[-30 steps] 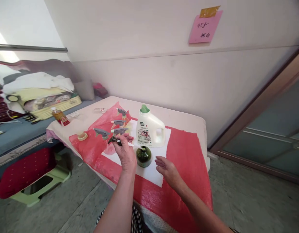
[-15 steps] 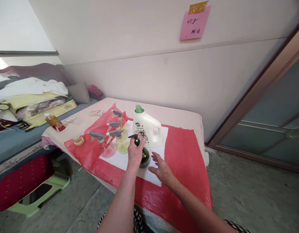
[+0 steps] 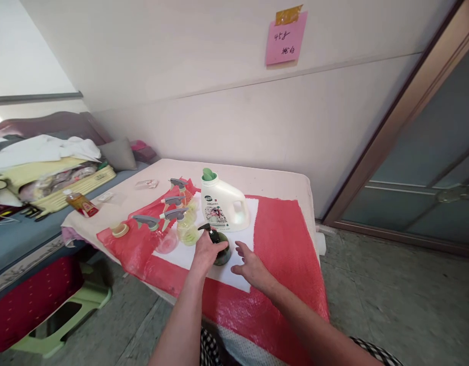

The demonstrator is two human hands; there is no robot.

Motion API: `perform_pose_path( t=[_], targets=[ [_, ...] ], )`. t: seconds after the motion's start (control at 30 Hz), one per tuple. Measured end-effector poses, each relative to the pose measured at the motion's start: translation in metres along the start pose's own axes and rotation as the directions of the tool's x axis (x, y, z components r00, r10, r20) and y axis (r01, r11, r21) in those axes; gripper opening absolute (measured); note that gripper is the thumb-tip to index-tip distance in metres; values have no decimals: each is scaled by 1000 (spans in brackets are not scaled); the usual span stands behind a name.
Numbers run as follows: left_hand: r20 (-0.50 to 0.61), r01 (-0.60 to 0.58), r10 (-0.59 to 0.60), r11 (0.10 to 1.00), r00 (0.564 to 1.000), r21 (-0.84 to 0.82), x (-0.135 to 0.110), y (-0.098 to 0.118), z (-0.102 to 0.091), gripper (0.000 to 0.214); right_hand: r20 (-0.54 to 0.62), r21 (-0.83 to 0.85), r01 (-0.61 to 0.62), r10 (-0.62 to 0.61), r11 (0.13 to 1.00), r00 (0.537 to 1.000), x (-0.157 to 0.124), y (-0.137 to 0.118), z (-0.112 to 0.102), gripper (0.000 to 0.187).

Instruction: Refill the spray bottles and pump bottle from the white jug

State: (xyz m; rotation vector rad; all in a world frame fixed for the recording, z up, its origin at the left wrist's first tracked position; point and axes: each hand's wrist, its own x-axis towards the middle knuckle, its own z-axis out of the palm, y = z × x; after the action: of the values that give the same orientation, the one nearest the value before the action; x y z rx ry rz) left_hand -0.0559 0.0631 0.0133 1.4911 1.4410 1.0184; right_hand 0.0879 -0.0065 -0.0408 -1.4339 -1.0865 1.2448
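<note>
A dark green pump bottle with a black pump head stands upright on a white sheet. My left hand is closed around its upper body from the left, thumb across the front. To the bottle's right, my right hand hovers apart from it, fingers spread and curved, holding nothing. Just behind stands a large white jug with a handle and a green piece in its mouth. Left of the bottle are several clear spray bottles with grey triggers, among them a pink one and a yellow one.
Red plastic sheeting covers much of the table. A round beige lid lies at left, with an amber bottle beyond it. A green stool stands below left, a sliding door at right.
My left hand has slid down from the pump bottle's neck onto its body, and the pump head sits lower. My right hand stays open beside it. The view has shifted slightly right.
</note>
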Motion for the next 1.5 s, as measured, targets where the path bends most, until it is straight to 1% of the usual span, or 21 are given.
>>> perform_pose_path(
  t=[0.07,0.13,0.2,0.27,0.33,0.4,0.47,0.57,0.63,0.77,0.9,0.97,1.07,1.3,1.37,1.43,1.5],
  targets=[
    [-17,8,-9,998,1000,-62,-1,2,-1,42,-6,45,-20,20,999,1000,-1,-3,-2,83],
    [-10,43,-46,977,999,-208,-2,6,-3,43,-8,97,-27,28,995,1000,-3,-10,-5,83],
    [62,119,-103,908,993,-402,-4,12,-6,47,16,200,-11,8,980,1000,-8,-20,-9,86],
    [180,209,-131,812,975,-545,-8,19,-8,51,68,383,3,-32,924,997,-14,-31,-13,88],
    [281,265,-109,747,953,-610,-12,24,-9,52,107,568,1,-75,823,991,-19,-40,-17,86],
    [326,273,-63,709,943,-651,-15,29,-7,52,102,661,5,-97,750,990,-22,-46,-20,80],
    [305,236,-12,663,952,-711,-18,33,-4,52,69,691,31,-109,722,992,-23,-48,-21,77],
    [201,143,36,580,979,-802,-22,40,2,44,11,694,97,-146,713,989,-22,-48,-20,76],
    [129,85,42,553,991,-829,-24,44,6,38,-27,672,157,-187,724,982,-22,-47,-19,76],
    [-4,-33,53,559,999,-829,-27,45,9,32,-72,616,262,-277,743,958,-22,-46,-21,76],
    [-113,-142,87,576,990,-805,-26,44,6,27,-75,599,291,-309,746,948,-22,-44,-26,77],
    [-98,-140,103,593,990,-793,-26,44,4,27,-81,598,299,-315,744,946,-21,-44,-28,77],
    [-27,-94,117,613,993,-784,-26,44,5,28,-85,599,305,-321,740,943,-22,-44,-28,78],
    [7,-76,138,591,990,-803,-26,43,10,23,-83,588,289,-299,756,951,-29,-50,-31,76],
    [28,-57,135,587,990,-808,-26,42,8,22,-64,561,236,-243,793,968,-30,-50,-33,75],
    [51,-30,120,589,992,-808,-25,42,7,23,-54,494,154,-147,856,988,-30,-49,-34,70],
    [66,-13,111,597,992,-802,-25,41,6,24,-41,439,66,-53,896,998,-30,-47,-34,66]
  ],
)
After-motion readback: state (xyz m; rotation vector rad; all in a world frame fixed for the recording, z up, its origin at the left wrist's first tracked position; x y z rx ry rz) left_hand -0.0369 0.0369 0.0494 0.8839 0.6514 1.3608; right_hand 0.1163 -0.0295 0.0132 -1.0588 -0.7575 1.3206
